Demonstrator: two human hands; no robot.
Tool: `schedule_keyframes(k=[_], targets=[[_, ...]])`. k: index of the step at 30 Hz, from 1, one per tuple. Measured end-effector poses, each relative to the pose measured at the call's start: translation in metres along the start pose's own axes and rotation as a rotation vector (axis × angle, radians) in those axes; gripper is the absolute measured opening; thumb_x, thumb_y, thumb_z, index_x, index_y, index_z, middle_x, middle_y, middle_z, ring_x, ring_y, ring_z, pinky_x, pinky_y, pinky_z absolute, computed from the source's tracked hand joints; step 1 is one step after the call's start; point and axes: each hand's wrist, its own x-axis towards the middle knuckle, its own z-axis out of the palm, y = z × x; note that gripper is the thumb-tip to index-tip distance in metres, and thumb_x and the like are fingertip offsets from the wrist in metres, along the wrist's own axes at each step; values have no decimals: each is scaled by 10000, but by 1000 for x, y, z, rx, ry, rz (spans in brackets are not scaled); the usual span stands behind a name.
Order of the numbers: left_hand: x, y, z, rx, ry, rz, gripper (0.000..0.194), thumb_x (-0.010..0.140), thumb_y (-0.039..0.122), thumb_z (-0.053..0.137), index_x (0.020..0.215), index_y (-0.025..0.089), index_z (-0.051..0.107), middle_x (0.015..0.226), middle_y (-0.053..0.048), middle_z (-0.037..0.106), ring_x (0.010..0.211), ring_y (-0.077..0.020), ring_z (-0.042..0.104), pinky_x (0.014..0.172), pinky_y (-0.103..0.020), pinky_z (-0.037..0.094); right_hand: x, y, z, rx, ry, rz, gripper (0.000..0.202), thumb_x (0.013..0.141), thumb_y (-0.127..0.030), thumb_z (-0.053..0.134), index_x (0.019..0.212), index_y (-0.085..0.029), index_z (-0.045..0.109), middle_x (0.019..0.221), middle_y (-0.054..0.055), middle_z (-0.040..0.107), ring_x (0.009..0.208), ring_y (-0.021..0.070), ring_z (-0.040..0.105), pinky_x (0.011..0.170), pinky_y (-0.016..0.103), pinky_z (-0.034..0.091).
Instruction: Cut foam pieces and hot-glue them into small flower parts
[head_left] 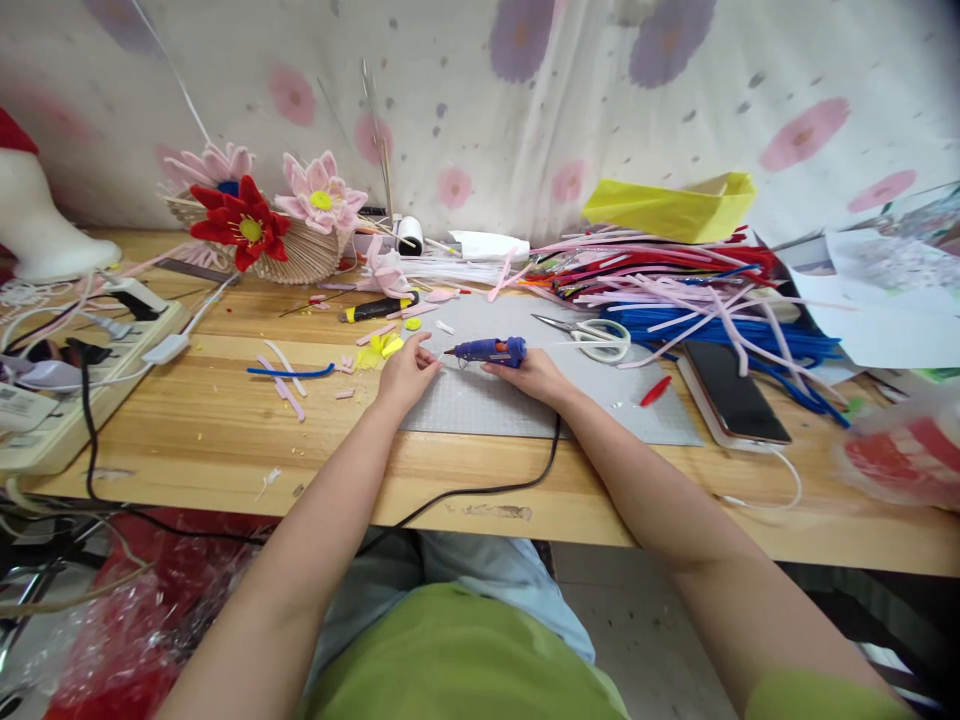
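My right hand is wrapped round the back of a blue hot glue gun, its nozzle pointing left above a grey cutting mat. Just beside the nozzle tip, the fingers of my left hand are pinched together. Whatever lies between them is too small to make out. Yellow scraps are scattered on the table left of that hand. To the right of the glue gun, scissors with pale handles rest on the mat. A black cord runs from near my right hand toward the table edge.
Fuzzy craft stems are heaped at the back right. A phone lies near them. Fuzzy flowers stand at the back left, with a power strip farther left. A utility knife lies behind my left hand.
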Motion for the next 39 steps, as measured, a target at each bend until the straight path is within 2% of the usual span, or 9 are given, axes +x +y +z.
schedule_keyframes(k=[8,16,25,39], targets=[[-1,2,-1,36,-4,2,507,677,170,660,1170,206,545,759,8,650,663,-125,590,698,-275,444,0,0,-1,-11,1,14,445,754,-494,605,1075,-195,681,886,13,698,799,181,610,783,303,458],[0,0,0,24,-11,3,506,685,183,661,1176,208,541,764,8,653,665,-125,592,696,-276,442,0,2,-4,6,53,60,427,736,-526,611,976,-187,707,810,26,702,761,189,609,729,301,462],[-2,5,-1,43,-14,-11,508,693,184,656,1185,191,533,770,7,650,672,-120,594,709,-273,448,-1,0,-1,-10,-8,6,433,734,-508,607,1006,-187,709,854,15,709,802,193,626,761,299,472],[0,1,0,33,-8,7,515,694,181,656,1192,182,525,770,6,649,674,-117,597,704,-269,449,0,0,0,-42,12,-27,422,727,-521,599,960,-187,712,805,11,697,796,201,625,737,295,474]])
